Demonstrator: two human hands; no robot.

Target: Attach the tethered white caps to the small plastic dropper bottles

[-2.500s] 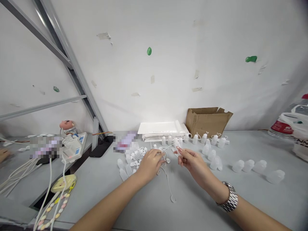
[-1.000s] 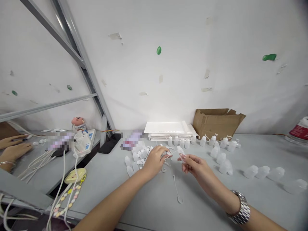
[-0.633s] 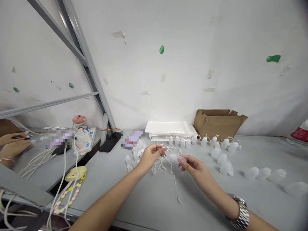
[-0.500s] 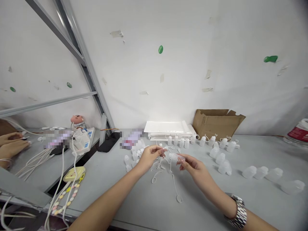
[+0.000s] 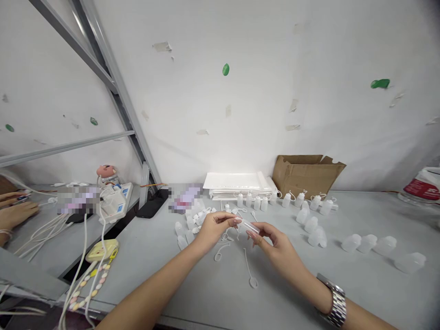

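Between my hands is a small clear plastic bottle (image 5: 250,226), tilted and held just above the table. My right hand (image 5: 275,240) is closed around its lower end, gripping it between thumb and fingers. At the bottle's neck end my left hand (image 5: 216,228) is closed in a pinch; its fingertips hide the details there. Under and in front of the hands lie white looped straps (image 5: 222,251), with a single strap (image 5: 253,281) nearer me. Beside my left hand is a pile of small white caps (image 5: 199,217).
Several small capped bottles (image 5: 257,202) stand along the back, before a white stack (image 5: 237,185) and a cardboard box (image 5: 304,176). Translucent bottles (image 5: 368,243) lie at right. A phone (image 5: 152,206), power strip (image 5: 117,201) and cables are left. Another person's hands (image 5: 17,213) are far left.
My left fingertips, apart from the bottle before, now meet its neck end. My right hand has tilted the bottle. The whole view has shifted slightly.
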